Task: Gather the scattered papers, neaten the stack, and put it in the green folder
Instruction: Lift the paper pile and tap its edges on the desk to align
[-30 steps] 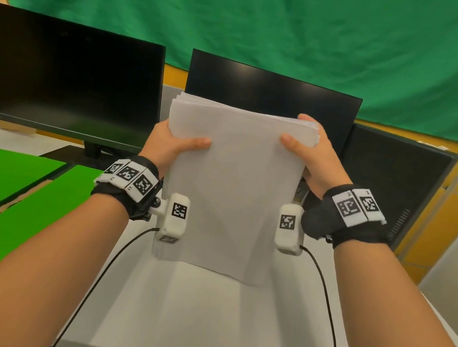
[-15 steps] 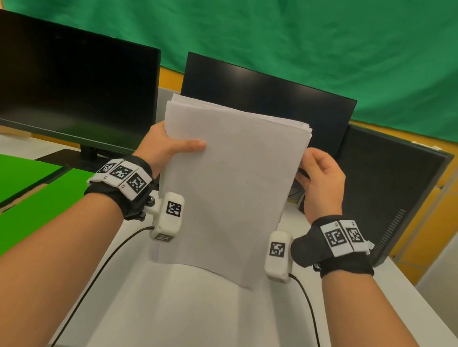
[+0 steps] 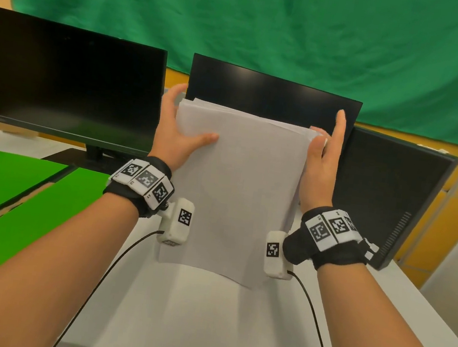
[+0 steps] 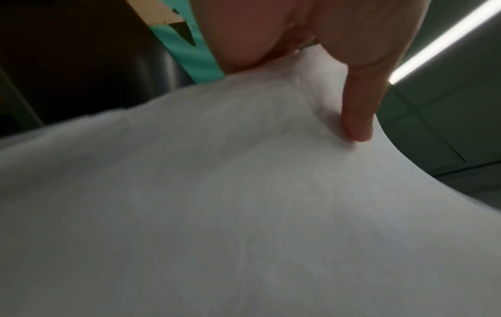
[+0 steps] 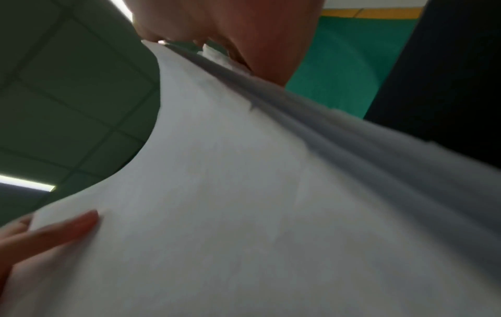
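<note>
Both hands hold a stack of white papers (image 3: 234,191) upright above the white worktop (image 3: 189,313), its lower edge lifted clear of the surface over the middle of the worktop. The left hand (image 3: 179,134) grips the stack's upper left edge: its thumb (image 3: 204,138) lies across the front sheet while its fingers reach behind the stack, one fingertip showing above the top corner. The right hand (image 3: 322,159) is open and flat against the stack's right edge, fingers straight and pointing up, palm pressing the sheet edges; its thumb sits at the upper right corner. From the right wrist view the sheet edges (image 5: 339,133) look fanned and uneven. The green folder (image 3: 13,209) lies open flat by the worktop's left edge, well apart from the stack. Three dark monitors (image 3: 68,82) stand along the far edge.
</note>
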`<state>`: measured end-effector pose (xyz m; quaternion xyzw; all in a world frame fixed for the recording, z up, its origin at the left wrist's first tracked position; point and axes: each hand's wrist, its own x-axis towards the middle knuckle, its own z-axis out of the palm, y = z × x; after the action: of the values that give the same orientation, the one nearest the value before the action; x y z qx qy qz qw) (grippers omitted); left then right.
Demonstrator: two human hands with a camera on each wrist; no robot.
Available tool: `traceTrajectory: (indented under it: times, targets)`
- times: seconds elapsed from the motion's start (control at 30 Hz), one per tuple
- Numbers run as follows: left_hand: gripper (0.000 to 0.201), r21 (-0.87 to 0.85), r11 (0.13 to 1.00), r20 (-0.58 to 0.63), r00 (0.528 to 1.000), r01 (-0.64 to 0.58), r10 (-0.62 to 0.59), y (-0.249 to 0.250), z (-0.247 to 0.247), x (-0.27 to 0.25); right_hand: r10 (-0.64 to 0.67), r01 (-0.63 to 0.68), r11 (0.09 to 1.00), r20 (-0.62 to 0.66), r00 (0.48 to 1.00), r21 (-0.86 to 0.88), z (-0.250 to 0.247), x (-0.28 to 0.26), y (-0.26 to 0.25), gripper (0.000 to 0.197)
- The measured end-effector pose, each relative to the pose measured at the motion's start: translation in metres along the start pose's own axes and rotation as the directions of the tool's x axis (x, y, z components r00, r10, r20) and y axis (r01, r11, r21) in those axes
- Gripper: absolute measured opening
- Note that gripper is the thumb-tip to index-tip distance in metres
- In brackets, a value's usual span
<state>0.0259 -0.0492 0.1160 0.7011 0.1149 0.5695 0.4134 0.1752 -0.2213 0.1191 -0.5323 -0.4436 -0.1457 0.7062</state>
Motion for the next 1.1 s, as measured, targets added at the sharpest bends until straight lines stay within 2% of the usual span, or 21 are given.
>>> traceTrajectory:
  times: [0.07,0.13,0.17,0.27,0.33,0.43,0.53,0.57,0.67,0.7,0.77,0.8,0.87,0.93,0.97,1.03,1.1]
  targets:
    - [0.08,0.046,0.997,0.021,0.998,-0.063,0.062,0.003,0.001,0.001,-0.022,0.022,0.999,0.016,1.0,-0.036,0.002,0.0,0.0,0.095]
    - [0.072,0.056,0.996,0.045,0.997,-0.069,0.066,0.004,0.001,0.001,-0.029,0.029,0.999,0.022,0.999,-0.024,0.003,-0.001,0.001,0.1]
    - [0.068,0.053,0.997,0.051,0.997,-0.061,0.058,0.003,0.001,0.001,-0.028,0.028,1.0,0.003,1.0,-0.014,0.004,-0.001,0.002,0.093]
    - [0.048,0.055,0.998,0.04,0.998,-0.041,0.039,0.002,0.002,0.001,0.009,-0.011,1.0,-0.128,0.992,-0.012,0.004,0.004,0.006,0.044]
    - [0.04,0.034,0.999,0.028,0.999,-0.036,0.035,0.003,0.002,0.003,0.015,-0.016,1.0,-0.17,0.985,-0.003,0.004,0.009,0.004,0.024]
    - [0.038,0.004,0.999,0.041,0.998,-0.048,0.048,0.004,0.003,0.005,-0.02,0.02,1.0,-0.13,0.991,-0.003,0.006,0.011,0.002,0.021]
    - [0.031,0.023,0.998,0.023,0.998,-0.053,0.053,0.003,0.005,0.008,-0.052,0.049,0.998,-0.062,0.997,-0.046,0.009,0.008,0.004,0.04]
    - [0.03,0.027,0.998,0.009,0.999,-0.052,0.052,0.003,0.006,0.009,-0.061,0.057,0.995,-0.053,0.997,-0.079,0.01,0.007,0.005,0.039]
    - [0.035,0.028,0.998,-0.004,0.999,-0.053,0.053,0.005,0.006,0.011,-0.098,0.085,0.981,-0.071,0.993,-0.174,0.007,0.011,0.008,0.012]
    - [0.039,0.015,0.999,0.004,0.999,-0.046,0.046,0.004,0.005,0.011,-0.098,0.082,0.981,-0.079,0.992,-0.178,0.006,0.012,0.008,0.009]
    - [0.051,-0.036,0.999,0.054,0.998,0.03,-0.028,-0.003,0.001,0.007,-0.04,0.032,0.995,-0.08,0.996,-0.098,0.003,0.009,0.009,0.028]
    - [0.057,-0.074,0.991,0.095,0.99,0.114,-0.107,-0.011,0.0,0.003,0.024,-0.027,0.999,-0.072,0.997,-0.04,0.001,0.004,0.012,0.042]
    - [0.075,-0.149,0.931,0.172,0.936,0.332,-0.306,-0.03,-0.002,-0.012,0.191,-0.19,0.981,-0.027,0.981,0.035,-0.003,-0.013,0.025,0.059]
    - [0.098,-0.177,0.856,0.214,0.868,0.486,-0.448,-0.05,0.001,-0.032,0.393,-0.395,0.917,0.034,0.919,0.056,-0.004,-0.036,0.043,0.056]
    - [0.103,-0.187,0.831,0.221,0.846,0.524,-0.484,-0.06,0.005,-0.04,0.484,-0.487,0.871,0.055,0.873,0.061,-0.004,-0.047,0.052,0.05]
    - [0.083,-0.186,0.81,0.206,0.829,0.555,-0.521,-0.067,0.013,-0.052,0.588,-0.591,0.804,0.062,0.806,0.062,0.0,-0.06,0.062,0.035]
    - [0.06,-0.198,0.815,0.183,0.837,0.545,-0.516,-0.063,0.019,-0.052,0.588,-0.588,0.805,0.025,0.808,0.073,0.003,-0.059,0.062,0.026]
